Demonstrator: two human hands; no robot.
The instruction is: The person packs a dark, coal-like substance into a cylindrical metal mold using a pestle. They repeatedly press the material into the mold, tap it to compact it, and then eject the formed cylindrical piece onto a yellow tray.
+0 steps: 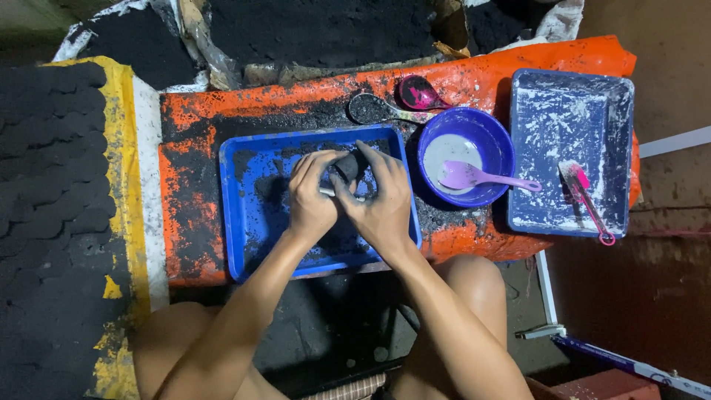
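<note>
My left hand and my right hand are pressed together over a blue tray dusted with black powder. Between their fingers they hold a small dark lump in a metal mould; most of it is hidden by my fingers. The tray rests on an orange board smeared with black powder.
To the right stand a blue bowl of white paste with a lilac spoon, and a second blue tray holding a pink brush. A metal spoon and a pink scoop lie behind. Rows of black moulded pieces fill the left.
</note>
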